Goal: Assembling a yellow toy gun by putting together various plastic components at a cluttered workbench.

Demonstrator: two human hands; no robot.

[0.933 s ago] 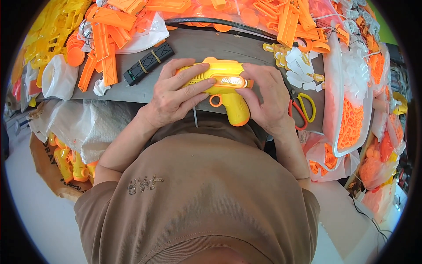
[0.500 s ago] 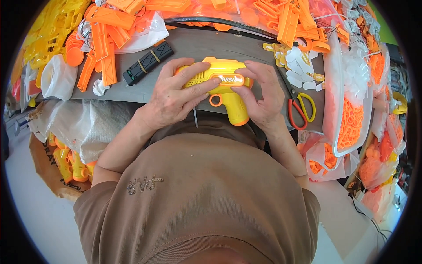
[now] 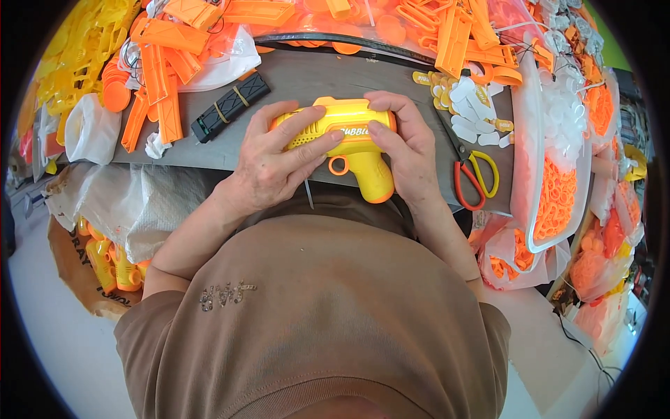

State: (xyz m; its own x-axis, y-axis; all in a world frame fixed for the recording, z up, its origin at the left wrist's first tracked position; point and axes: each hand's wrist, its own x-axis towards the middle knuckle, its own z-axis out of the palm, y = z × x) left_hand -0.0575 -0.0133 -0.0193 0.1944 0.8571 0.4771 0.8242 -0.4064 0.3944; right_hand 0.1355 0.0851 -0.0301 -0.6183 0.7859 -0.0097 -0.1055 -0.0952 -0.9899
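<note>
Brown paper bag [image 3: 70, 255]: below the table's left end. Orange plastic pieces [image 3: 155, 73]: heaped on the table's [image 3: 328, 77] left side. Black block [image 3: 230, 107], banded: slanting on the table, left of centre. Left hand [image 3: 271, 157]: over the table's near edge, fingers spread across a toy gun. Toy gun [image 3: 359, 150], yellow: between both hands, above the table's near edge. Right hand [image 3: 412, 150]: same edge, thumb and fingers pinching the gun's right end. Scissors [image 3: 462, 151], labels [image 3: 469, 105]: table's right side. Tub [image 3: 537, 246]: table's right end.
</note>
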